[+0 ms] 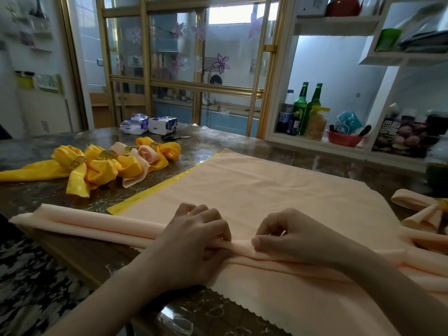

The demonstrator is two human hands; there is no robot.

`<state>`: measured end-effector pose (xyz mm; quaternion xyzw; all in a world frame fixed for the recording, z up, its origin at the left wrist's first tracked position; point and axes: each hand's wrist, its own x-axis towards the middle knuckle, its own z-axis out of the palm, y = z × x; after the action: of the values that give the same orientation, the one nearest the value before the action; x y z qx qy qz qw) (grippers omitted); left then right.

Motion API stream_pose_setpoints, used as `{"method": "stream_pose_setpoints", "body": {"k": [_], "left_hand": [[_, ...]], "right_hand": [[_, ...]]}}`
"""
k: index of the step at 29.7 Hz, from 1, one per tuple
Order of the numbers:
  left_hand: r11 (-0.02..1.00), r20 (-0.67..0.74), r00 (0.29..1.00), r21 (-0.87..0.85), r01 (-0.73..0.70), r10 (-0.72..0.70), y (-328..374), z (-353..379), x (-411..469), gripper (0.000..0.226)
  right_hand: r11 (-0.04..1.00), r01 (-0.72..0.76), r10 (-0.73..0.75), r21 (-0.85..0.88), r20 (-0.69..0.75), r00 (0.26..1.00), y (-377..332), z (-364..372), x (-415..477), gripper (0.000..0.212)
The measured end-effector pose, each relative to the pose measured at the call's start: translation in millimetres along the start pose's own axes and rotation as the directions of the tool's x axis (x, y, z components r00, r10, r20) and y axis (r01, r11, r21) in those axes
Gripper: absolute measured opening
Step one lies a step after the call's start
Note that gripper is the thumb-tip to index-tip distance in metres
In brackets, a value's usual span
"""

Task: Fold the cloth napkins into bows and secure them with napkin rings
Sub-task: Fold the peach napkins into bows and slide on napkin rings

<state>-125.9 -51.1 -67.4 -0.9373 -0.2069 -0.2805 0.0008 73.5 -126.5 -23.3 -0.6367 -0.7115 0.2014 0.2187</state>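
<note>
Left hand (194, 238) and right hand (291, 236) grip the rolled peach napkin (97, 224) with curled fingers. Fingertips are partly hidden, and the roll's right end is cut off.

A home dining room; white shelves (334, 26) hold green bottles (300, 103) and a jar (315, 126); gold-framed glass doors (174, 44) with flower decals (221, 63) show a kitchen counter (232, 108) behind.

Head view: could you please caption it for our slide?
The left hand and right hand pinch a rolled peach napkin; ringed bows lie behind.
</note>
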Motion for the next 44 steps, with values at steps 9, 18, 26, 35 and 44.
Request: {"method": "stream_pose_setpoints", "body": {"k": [9,18,26,35,44], "left_hand": [[0.992,0.122,0.992,0.119,-0.039,0.024,13,-13,1,0.011],[0.861,0.397,0.822,-0.129,0.492,-0.41,32,-10,21,0.008],[0.805,0.082,0.808,0.188,0.563,-0.584,46,16,21,0.037],[0.812,0.046,0.818,0.167,0.56,-0.573,45,15,20,0.039],[0.819,0.049,0.82,0.101,0.564,-0.571,48,12,16,0.038]], "right_hand": [[0.995,-0.079,0.081,-0.065,0.019,0.997,10,7,2,0.022],[0.974,-0.084,0.106,-0.21,0.094,0.99,-6,7,-3,0.026],[0.947,-0.232,0.158,-0.223,-0.305,0.939,-14,48,-21,0.033],[0.791,-0.341,0.311,-0.508,-0.147,0.939,-9,30,-83,0.051],[0.729,-0.32,0.096,-0.605,-0.373,0.923,14,-3,-101,0.019]]}}
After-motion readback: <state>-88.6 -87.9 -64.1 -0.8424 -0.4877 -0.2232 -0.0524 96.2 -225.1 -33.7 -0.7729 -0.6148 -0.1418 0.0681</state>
